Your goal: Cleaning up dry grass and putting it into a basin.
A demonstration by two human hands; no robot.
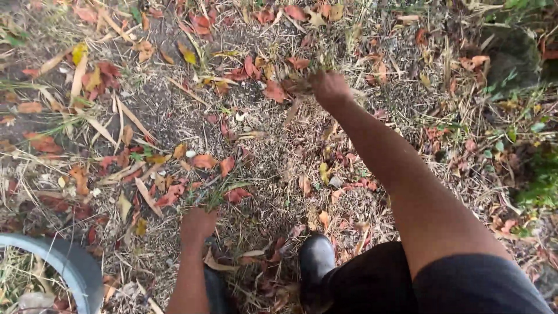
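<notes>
Overhead: ground littered with dry leaves, straw. Grey tub rim at 8 o'clock. Black boot at 6. Right hand at 12, closed on dry leaves. Left hand at 7, fisted around green grass tuft.

Open ground ahead; tub rim blocks near-left.

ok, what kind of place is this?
Outdoors, likely a garden or yard: bare soil strewn with dry red leaves and straw, green weeds at the right, a grey tub rim at lower left.
</notes>
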